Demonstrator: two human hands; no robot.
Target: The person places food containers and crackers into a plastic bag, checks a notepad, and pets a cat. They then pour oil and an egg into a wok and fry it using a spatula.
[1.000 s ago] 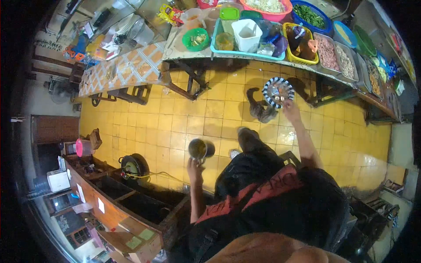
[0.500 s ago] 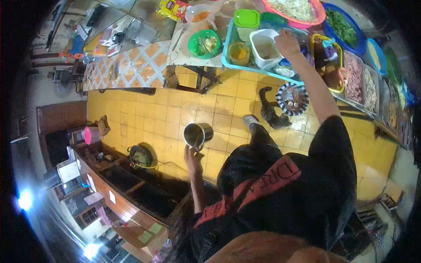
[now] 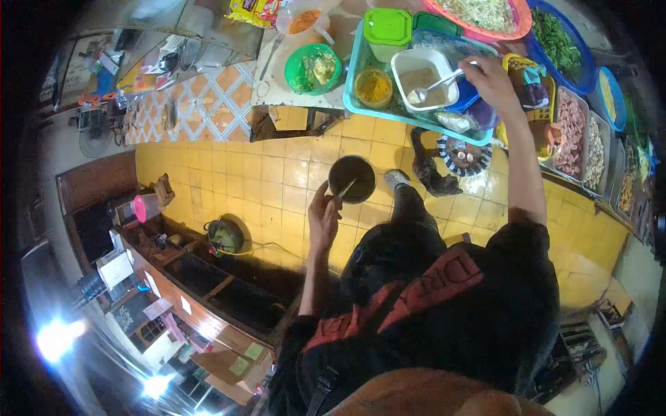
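Right hand (image 3: 494,80) pinches a spoon (image 3: 436,84) dipped in the white tub (image 3: 402,69) mid-tray (image 3: 355,83). Left hand (image 3: 325,216) grips a pot (image 3: 352,179) by its handle, beyond the table (image 3: 270,87) edge. Risk: a spoonful likely spills across that gap onto the cat (image 3: 433,173).

Glossy yellow floor tiles (image 3: 277,187) spread beneath the fingers (image 3: 326,203) of the left hand (image 3: 322,220). Left of those fingers runs a dark wooden counter (image 3: 187,288). Beyond them stands a table topped in orange-and-white patterned tiles (image 3: 208,104). A bright light (image 3: 57,338) glares far below-left of the fingers.
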